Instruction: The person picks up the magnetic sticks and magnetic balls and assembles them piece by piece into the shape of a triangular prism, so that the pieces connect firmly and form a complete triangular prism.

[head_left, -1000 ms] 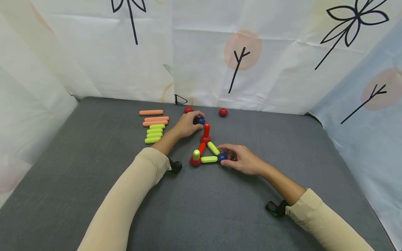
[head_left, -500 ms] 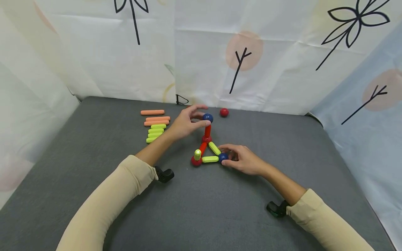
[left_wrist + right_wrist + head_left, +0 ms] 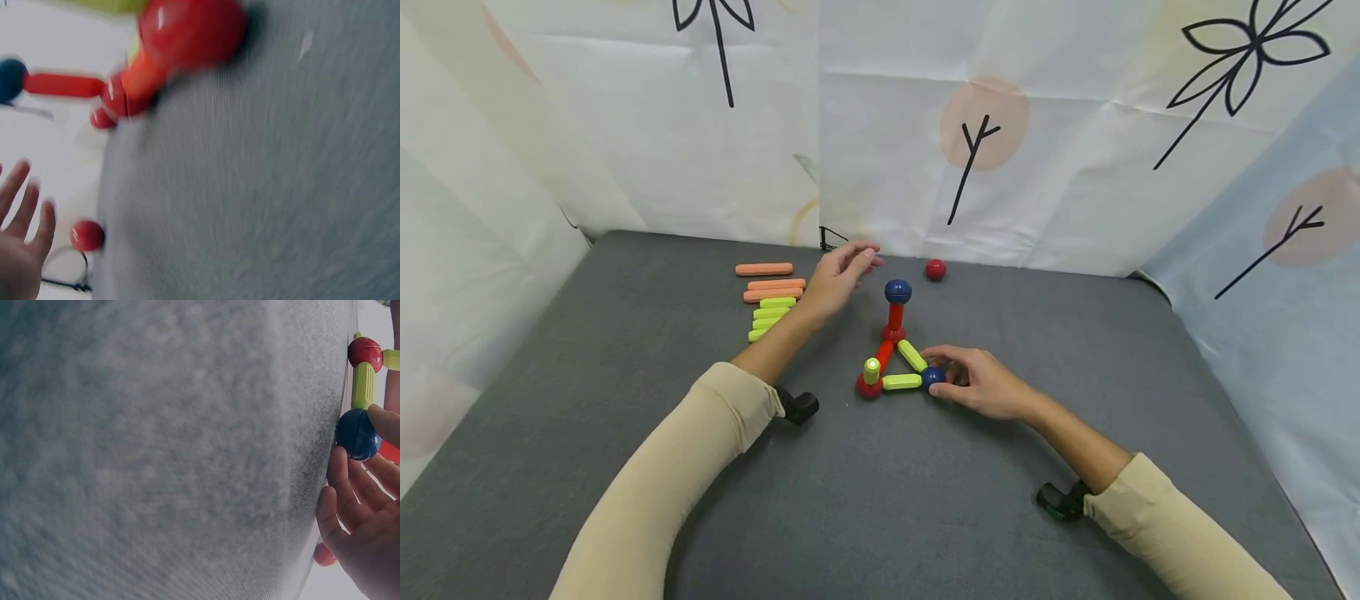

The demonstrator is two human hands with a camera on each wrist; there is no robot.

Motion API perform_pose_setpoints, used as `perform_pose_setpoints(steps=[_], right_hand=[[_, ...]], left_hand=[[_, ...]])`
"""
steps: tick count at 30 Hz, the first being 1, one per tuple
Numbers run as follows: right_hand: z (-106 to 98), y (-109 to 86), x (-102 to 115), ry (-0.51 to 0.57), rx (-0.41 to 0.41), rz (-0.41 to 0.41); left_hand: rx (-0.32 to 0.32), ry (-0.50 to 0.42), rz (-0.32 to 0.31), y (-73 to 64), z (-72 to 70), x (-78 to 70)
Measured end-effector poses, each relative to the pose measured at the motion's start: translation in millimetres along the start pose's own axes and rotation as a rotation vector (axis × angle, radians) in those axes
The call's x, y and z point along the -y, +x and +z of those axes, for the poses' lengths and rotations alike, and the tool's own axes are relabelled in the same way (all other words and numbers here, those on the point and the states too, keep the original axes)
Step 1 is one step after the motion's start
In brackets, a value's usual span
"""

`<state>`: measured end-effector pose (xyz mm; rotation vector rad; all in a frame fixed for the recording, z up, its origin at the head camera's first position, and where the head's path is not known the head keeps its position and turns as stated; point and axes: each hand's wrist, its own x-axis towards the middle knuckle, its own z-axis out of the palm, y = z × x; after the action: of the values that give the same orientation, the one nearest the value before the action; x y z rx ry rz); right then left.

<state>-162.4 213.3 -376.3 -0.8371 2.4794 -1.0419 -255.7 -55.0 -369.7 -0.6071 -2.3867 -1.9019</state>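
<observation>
A triangle of magnetic sticks and balls lies on the grey table. My right hand (image 3: 977, 383) pinches its blue corner ball (image 3: 933, 378) between thumb and fingers. Two yellow-green sticks (image 3: 902, 382) run from that ball to the other corners, a red ball (image 3: 869, 387) and a farther red ball (image 3: 893, 333), which a red stick (image 3: 885, 354) links. From the far corner rises an upright red stick (image 3: 896, 317) topped by a second blue ball (image 3: 898, 291). A short yellow-green stick (image 3: 871, 369) stands on the near one. My left hand (image 3: 838, 279), fingers spread, holds nothing, near a loose red ball (image 3: 87, 235).
Several orange sticks (image 3: 763, 269) and yellow-green sticks (image 3: 774, 313) lie in a column at the left, partly behind the left forearm. Another red ball (image 3: 936, 269) sits near the table's back edge, before a printed cloth (image 3: 880, 167).
My left hand carried a blue ball onto the upright red stick, let it go and drew back to the left. The right hand stayed on its corner ball.
</observation>
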Motion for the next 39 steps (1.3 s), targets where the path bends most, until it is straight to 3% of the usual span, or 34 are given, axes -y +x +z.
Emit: perform_pose_setpoints(steps=[3, 6, 9, 12, 16, 27, 33, 39], right_hand=[[-0.5, -0.8, -0.3, -0.003, -0.001, 0.006], [-0.4, -0.9, 0.0, -0.007, -0.002, 0.008], [-0.4, -0.7, 0.5, -0.003, -0.002, 0.005], [0.4, -0.9, 0.7, 0.006, -0.004, -0.001], [0.3, -1.8, -0.3, 0.003, -0.012, -0.003], [-0.2, 0.6, 1.0, 0.008, -0.003, 0.003], [1.0, 0.5, 0.7, 0.004, -0.006, -0.008], [1.0, -0.5, 0.8, 0.000, -0.012, -0.014]], left_hand=[[-0.093, 0.081, -0.016, 8.4, -3.6, 11.7], [-0.112, 0.152, -0.056, 15.9, -7.5, 20.8], [-0.079, 0.232, -0.115, 21.5, -10.5, 25.5], [-0.008, 0.320, -0.155, 24.5, -12.5, 29.2], [0.076, 0.402, -0.145, 27.1, -14.0, 36.0], [0.038, 0.389, -0.122, 23.7, -12.7, 40.5], [0.124, 0.367, -0.097, 16.2, -11.3, 34.6], [0.191, 0.297, -0.053, 4.2, -14.2, 18.2]])
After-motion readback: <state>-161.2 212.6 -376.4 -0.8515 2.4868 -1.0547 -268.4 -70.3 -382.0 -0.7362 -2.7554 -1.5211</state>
